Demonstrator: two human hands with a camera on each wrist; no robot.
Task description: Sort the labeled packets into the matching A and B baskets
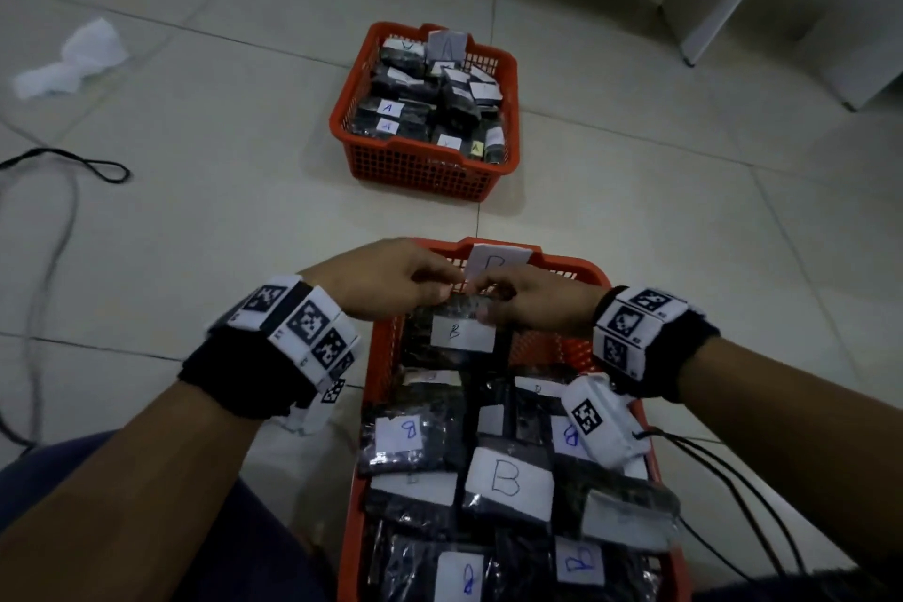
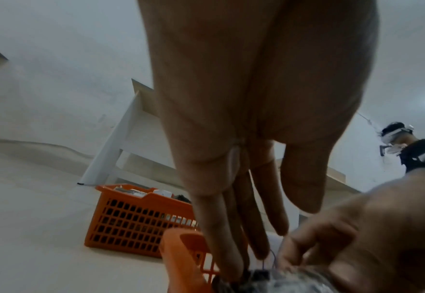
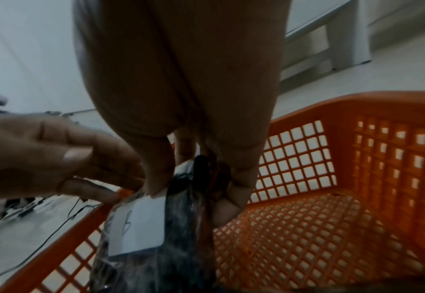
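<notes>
Two hands pinch B packet [image 1: 457, 332] top edge over near basket [image 1: 376, 372]: left hand [image 1: 386, 279], right hand [image 1: 532, 303].

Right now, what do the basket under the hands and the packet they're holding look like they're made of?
Near basket: looks like moulded orange plastic, rigid, with a square-grid lattice wall and a smooth rim. Packet: seems a clear, glossy plastic film bag, crinkled and catching glare, over dark contents I can't identify. Its label looks like matte white paper with a handwritten B.
</notes>
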